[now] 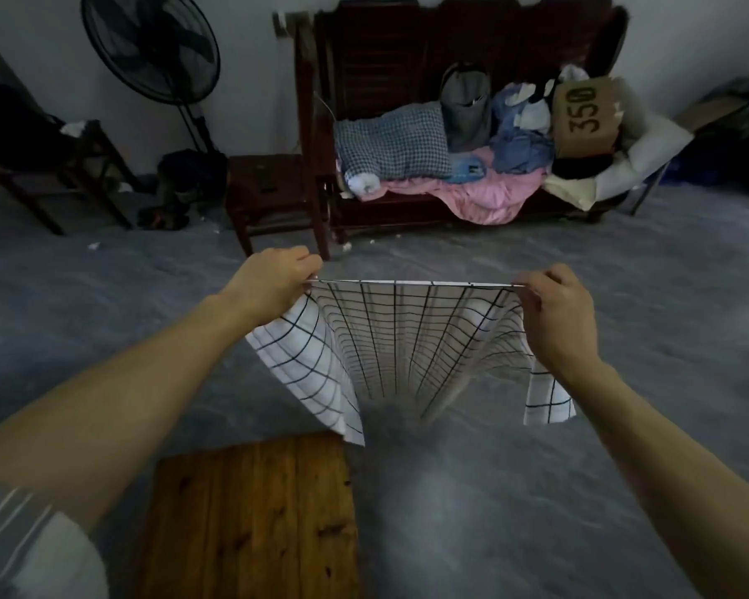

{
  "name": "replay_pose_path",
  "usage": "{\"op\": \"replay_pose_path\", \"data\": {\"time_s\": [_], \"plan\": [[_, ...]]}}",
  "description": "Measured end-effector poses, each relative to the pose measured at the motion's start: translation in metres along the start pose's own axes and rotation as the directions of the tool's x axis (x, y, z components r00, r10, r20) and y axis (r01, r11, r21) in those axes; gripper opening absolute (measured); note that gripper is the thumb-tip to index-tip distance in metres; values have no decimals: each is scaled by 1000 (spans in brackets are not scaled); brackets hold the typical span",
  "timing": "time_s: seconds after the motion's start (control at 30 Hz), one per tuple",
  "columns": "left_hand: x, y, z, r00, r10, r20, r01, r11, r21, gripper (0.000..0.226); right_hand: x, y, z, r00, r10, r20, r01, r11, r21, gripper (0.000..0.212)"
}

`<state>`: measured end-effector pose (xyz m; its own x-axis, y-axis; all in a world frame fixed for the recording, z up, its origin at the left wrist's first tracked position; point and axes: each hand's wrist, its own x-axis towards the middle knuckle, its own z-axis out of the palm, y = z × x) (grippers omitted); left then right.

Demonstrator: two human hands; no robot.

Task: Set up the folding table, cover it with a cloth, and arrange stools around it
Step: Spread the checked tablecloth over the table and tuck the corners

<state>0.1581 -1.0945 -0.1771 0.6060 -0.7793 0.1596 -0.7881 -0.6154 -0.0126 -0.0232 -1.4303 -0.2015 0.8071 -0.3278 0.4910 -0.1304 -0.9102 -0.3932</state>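
A white cloth with a black grid pattern hangs in the air in front of me, its top edge pulled taut. My left hand pinches the cloth's upper left corner and my right hand pinches the upper right corner. The cloth sags downward and its lower corners hang loose. A brown wooden table top lies below the cloth, near the bottom of the view. A dark wooden stool stands on the floor beyond the cloth, apart from the table.
A dark wooden bench stacked with bedding, clothes and a cardboard box marked 350 stands against the far wall. A standing fan is at the back left, with a wooden frame to its left. The floor is grey.
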Motion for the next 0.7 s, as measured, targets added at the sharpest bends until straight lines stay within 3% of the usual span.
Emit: {"op": "replay_pose_path", "data": {"time_s": [0.17, 0.33, 0.7], "plan": [[-8, -51, -11, 994, -22, -112, 15, 998, -62, 13, 29, -42, 23, 1000, 2, -26, -2, 1000, -14, 10], [-48, -123, -46, 962, -152, -229, 137, 987, -81, 18, 63, -118, 63, 994, -91, -53, 93, 995, 37, 12], [-193, -232, -79, 927, -266, -266, 261, 964, -54, 18, 84, -259, 131, 958, -284, -44, 287, 940, 183, 15]]}}
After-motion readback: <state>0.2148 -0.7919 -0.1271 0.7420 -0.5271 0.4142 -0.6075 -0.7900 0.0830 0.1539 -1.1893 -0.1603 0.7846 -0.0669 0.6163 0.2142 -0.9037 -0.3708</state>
